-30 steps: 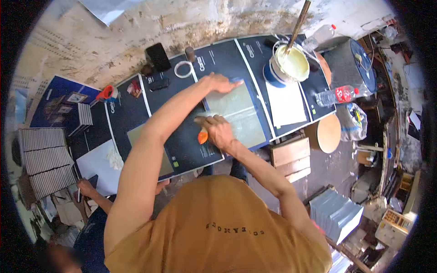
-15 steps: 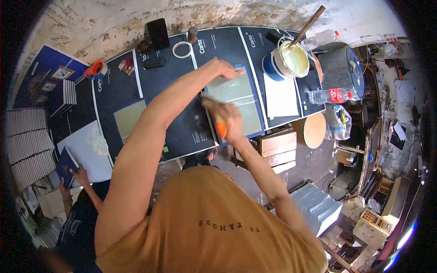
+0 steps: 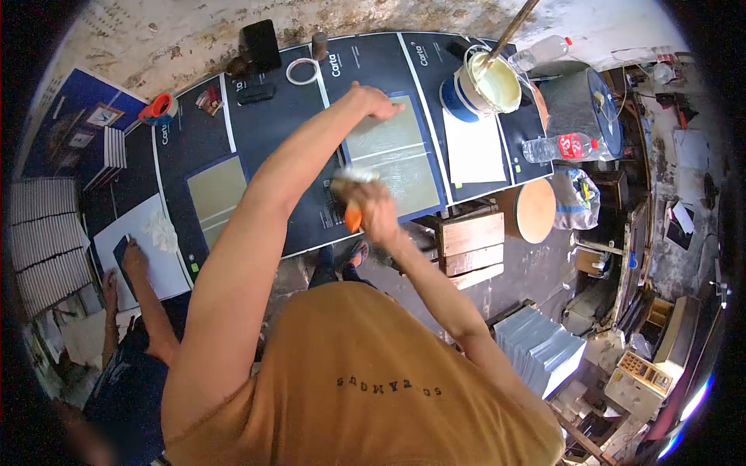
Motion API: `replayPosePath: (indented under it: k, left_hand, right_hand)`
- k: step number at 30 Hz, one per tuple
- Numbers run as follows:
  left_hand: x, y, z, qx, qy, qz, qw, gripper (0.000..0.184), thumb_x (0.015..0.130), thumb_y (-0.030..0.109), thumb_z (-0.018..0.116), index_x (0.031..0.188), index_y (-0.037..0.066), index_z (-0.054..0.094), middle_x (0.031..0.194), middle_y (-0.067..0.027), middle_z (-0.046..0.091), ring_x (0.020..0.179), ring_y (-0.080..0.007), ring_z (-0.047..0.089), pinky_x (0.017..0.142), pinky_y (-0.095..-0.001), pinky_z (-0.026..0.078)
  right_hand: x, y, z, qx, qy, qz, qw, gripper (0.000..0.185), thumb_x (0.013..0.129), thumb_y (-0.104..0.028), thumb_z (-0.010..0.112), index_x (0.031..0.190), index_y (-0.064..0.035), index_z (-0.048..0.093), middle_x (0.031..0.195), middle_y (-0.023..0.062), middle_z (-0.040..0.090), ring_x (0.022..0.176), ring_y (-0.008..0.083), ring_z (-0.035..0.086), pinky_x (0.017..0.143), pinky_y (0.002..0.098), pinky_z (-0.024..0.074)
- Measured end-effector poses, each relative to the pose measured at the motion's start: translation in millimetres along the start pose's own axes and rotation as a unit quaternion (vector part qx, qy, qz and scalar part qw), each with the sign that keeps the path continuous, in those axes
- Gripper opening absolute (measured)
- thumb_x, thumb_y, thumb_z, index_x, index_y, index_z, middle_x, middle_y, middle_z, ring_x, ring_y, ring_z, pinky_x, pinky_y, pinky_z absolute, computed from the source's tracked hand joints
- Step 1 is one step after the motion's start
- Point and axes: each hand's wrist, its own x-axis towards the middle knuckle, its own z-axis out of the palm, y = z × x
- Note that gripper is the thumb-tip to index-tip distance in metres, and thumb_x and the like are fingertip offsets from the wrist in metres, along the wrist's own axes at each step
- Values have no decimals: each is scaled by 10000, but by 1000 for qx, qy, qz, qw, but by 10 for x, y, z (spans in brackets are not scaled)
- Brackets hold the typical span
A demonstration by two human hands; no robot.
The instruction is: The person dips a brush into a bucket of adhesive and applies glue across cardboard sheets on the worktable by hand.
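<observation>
1. Left hand (image 3: 375, 103) of mine is open, its fingers laid on the top end of the blue-edged panel (image 3: 408, 175).
2. My right hand (image 3: 374, 211) is closed around the orange handle of a brush (image 3: 353, 218); motion blurs its bristles, beside the panel's left edge, and I cannot tell whether they touch it.
3. The panel lies flat on the dark table (image 3: 291, 167), its pale face shiny, a light line running across.
4. To its right, white paper (image 3: 474, 155) lies by a bucket (image 3: 458, 99) of pale paste (image 3: 501, 87) with a stick (image 3: 509, 33) standing in it.
5. Another panel (image 3: 219, 194) lies left, partly behind my arm.
</observation>
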Motion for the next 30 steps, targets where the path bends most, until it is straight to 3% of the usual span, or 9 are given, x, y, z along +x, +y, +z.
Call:
replayPosePath:
  k: [2, 7, 9, 11, 13, 15, 19, 27, 30]
  left_hand:
    - [46, -14, 34, -5, 16, -1, 1000, 840, 983, 658, 201, 1369, -9, 532, 1502, -175, 433, 1418, -384, 352, 1147, -648, 169]
    - [20, 39, 46, 3, 2, -25, 1000, 771, 997, 620, 197, 1358, 49, 567, 1487, -141, 464, 1423, -349, 357, 1148, -650, 158]
    - [68, 32, 58, 14, 4, -14, 1000, 832, 983, 663, 198, 1383, 11, 527, 1498, -151, 448, 1416, -360, 366, 1144, -646, 177]
    - [45, 51, 101, 12, 19, -7, 1000, 831, 984, 664, 199, 1367, 12, 544, 1492, -150, 456, 1407, -365, 379, 1139, -647, 189]
    - [39, 43, 102, 10, 32, -10, 999, 831, 983, 667, 202, 1355, 15, 558, 1487, -148, 463, 1398, -368, 391, 1133, -648, 203]
    - [29, 31, 141, 13, 36, -18, 999, 831, 980, 671, 206, 1348, 21, 568, 1482, -145, 470, 1390, -367, 403, 1127, -648, 219]
    - [33, 65, 114, 8, 26, -25, 999, 835, 975, 677, 215, 1329, 16, 583, 1465, -157, 486, 1376, -355, 429, 1114, -646, 244]
    - [17, 44, 204, 24, 84, -16, 996, 855, 973, 681, 198, 1242, 3, 644, 1415, -171, 535, 1317, -369, 497, 1063, -594, 371]
    - [48, 78, 162, 22, 47, -30, 998, 742, 986, 632, 230, 1346, 93, 592, 1463, -111, 503, 1357, -329, 460, 1088, -571, 336]
  right_hand:
    - [-285, -228, -103, 6, -49, -7, 999, 414, 774, -62, 622, 1185, -73, 669, 1035, 120, 681, 937, 302, 621, 849, 401, 477]
    - [-279, 192, -358, -20, 53, 18, 998, 406, 786, -150, 595, 1182, -97, 669, 1105, 130, 661, 1026, 305, 599, 845, 421, 456]
    - [-59, 161, -541, 23, 36, 70, 997, 386, 803, -160, 583, 1175, -112, 672, 1149, 121, 652, 1036, 297, 600, 854, 424, 457]
    - [-471, 310, -152, -108, -63, 30, 992, 384, 808, -160, 590, 1183, -133, 667, 1161, 97, 643, 1036, 276, 602, 848, 420, 457]
    - [-659, -62, -316, -49, -99, 15, 994, 360, 812, -149, 605, 1168, -131, 663, 1117, 80, 640, 1033, 263, 604, 835, 422, 453]
    - [-898, -162, -475, -18, -130, 18, 991, 386, 833, -273, 643, 1178, -100, 655, 1125, 84, 639, 1021, 272, 602, 832, 421, 449]
    - [-686, -153, -817, 2, -8, 43, 999, 386, 795, -120, 655, 1179, -105, 678, 1110, 66, 662, 957, 261, 606, 829, 381, 461]
    - [-966, -207, -834, -48, -183, -31, 981, 426, 843, -143, 569, 1264, -163, 632, 1171, 17, 648, 1033, 218, 584, 824, 390, 458]
    - [-830, -133, -863, -60, -129, -6, 990, 423, 820, -142, 602, 1242, -153, 640, 1174, 25, 650, 1046, 223, 590, 795, 384, 452]
